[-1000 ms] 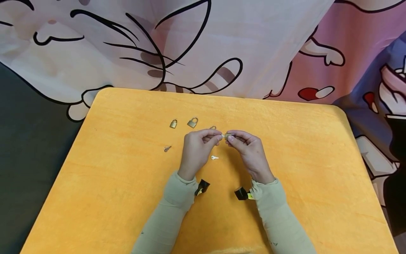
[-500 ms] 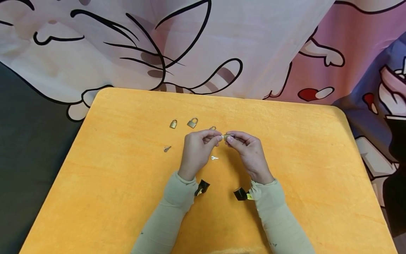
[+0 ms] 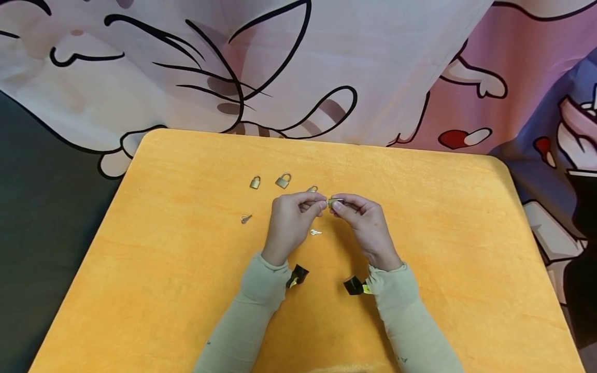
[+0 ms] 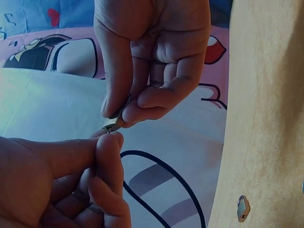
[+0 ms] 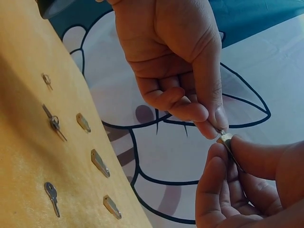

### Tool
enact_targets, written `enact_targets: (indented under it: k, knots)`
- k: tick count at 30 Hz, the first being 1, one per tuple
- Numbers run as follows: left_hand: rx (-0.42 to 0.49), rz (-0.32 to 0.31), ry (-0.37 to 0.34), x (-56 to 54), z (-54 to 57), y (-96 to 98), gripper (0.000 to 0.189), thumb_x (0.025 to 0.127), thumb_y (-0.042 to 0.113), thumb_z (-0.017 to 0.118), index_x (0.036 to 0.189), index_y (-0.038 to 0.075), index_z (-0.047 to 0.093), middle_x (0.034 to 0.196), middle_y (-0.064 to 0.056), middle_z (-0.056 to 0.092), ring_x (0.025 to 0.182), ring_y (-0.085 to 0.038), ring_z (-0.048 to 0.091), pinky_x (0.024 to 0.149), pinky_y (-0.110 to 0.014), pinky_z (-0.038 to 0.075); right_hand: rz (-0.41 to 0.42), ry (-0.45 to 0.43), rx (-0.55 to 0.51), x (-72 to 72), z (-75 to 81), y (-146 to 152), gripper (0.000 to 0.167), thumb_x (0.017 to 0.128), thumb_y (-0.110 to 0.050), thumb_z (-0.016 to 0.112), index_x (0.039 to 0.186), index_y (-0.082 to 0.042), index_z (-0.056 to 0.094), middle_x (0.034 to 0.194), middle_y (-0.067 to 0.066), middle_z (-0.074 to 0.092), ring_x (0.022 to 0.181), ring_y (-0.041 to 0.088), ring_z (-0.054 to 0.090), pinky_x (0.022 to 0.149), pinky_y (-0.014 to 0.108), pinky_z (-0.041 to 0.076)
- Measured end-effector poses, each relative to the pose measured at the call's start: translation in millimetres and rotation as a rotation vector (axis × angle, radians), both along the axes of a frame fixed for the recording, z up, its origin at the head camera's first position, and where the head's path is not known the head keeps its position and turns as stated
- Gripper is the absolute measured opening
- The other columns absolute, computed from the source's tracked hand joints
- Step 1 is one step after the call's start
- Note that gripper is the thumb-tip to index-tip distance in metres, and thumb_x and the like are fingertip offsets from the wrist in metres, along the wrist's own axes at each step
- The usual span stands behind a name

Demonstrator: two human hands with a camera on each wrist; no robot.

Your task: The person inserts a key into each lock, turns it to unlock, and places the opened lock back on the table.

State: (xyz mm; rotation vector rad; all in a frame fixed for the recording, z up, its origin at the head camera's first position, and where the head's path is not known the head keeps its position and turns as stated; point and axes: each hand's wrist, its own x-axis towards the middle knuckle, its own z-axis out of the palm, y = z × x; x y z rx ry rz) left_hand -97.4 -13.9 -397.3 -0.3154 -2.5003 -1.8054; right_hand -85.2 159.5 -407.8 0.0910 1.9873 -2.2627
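In the head view my right hand (image 3: 370,228) pinches a small brass padlock (image 3: 333,201) between thumb and fingers, its shackle pointing right. My left hand (image 3: 289,223) faces it, thumb and index fingertip pinching a small key (image 5: 222,131), mostly hidden by the fingertips. In the right wrist view the key meets the bottom end of the padlock (image 5: 227,139). Both hands are raised over the table, fingertips almost touching. Behind the left fingers a brass padlock (image 3: 313,189) lies partly covered, and a silver key (image 3: 315,232) lies below them.
Two more padlocks lie further back on the yellow table (image 3: 186,269): a smaller one (image 3: 255,182) and a larger one (image 3: 283,181). A key with a ring (image 3: 245,218) is left of the left hand. A cartoon-printed cloth (image 3: 373,62) hangs behind the table.
The padlock in the right hand has shifted slightly left, closer to the left fingertips, and less of the key shows between them. Both arms stay nearly in place.
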Motion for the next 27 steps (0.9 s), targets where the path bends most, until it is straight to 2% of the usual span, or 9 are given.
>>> enact_targets:
  k: [7, 14, 18, 23, 27]
  knots:
    - [0.003, -0.006, -0.024, -1.4, -1.1, -1.7, 0.012, 0.093, 0.013, 0.074, 0.097, 0.003, 0.078, 0.08, -0.003, 0.073, 0.069, -0.012, 0.068, 0.064, -0.025, 0.056, 0.025, -0.026, -0.018, -2.0, -3.1, 0.7, 0.032, 0.097, -0.005, 0.066, 0.123, 0.013, 0.062, 0.108, 0.006, 0.071, 0.104, 0.028, 0.067, 0.097, 0.041, 0.052]
    - [0.011, -0.004, -0.043, -1.8, -1.1, -3.8, 0.01, 0.093, 0.015, 0.075, 0.096, 0.006, 0.079, 0.082, 0.002, 0.073, 0.07, -0.008, 0.067, 0.066, -0.025, 0.056, 0.037, -0.047, -0.027, -2.9, -2.5, 0.9, 0.032, 0.097, -0.005, 0.066, 0.124, 0.012, 0.062, 0.105, 0.004, 0.072, 0.101, 0.022, 0.068, 0.098, 0.043, 0.051]
    - [0.006, -0.005, -0.037, -2.2, -0.4, -4.7, 0.01, 0.092, 0.014, 0.075, 0.096, 0.006, 0.079, 0.083, 0.001, 0.073, 0.071, -0.008, 0.067, 0.067, -0.025, 0.056, 0.034, -0.049, -0.023, -3.4, -2.2, 0.4, 0.033, 0.097, -0.005, 0.066, 0.124, 0.014, 0.06, 0.104, 0.003, 0.072, 0.097, 0.016, 0.069, 0.095, 0.038, 0.053]
    - [-0.056, -0.034, -0.017, -1.6, 0.5, -6.0, 0.013, 0.092, 0.013, 0.075, 0.102, 0.006, 0.078, 0.088, 0.001, 0.073, 0.075, -0.006, 0.067, 0.069, -0.023, 0.056, 0.019, -0.073, -0.037, -3.2, -2.6, -1.2, 0.032, 0.098, -0.003, 0.065, 0.123, 0.014, 0.059, 0.104, 0.002, 0.071, 0.096, 0.015, 0.069, 0.093, 0.035, 0.054]
    - [-0.154, -0.075, 0.067, -0.4, 2.3, -6.3, 0.023, 0.089, 0.011, 0.078, 0.111, 0.007, 0.077, 0.099, 0.0, 0.075, 0.081, -0.006, 0.066, 0.074, -0.025, 0.055, 0.008, -0.087, -0.06, -2.8, -2.4, -1.5, 0.026, 0.097, -0.004, 0.066, 0.119, 0.009, 0.062, 0.103, 0.003, 0.072, 0.095, 0.015, 0.069, 0.095, 0.038, 0.053]
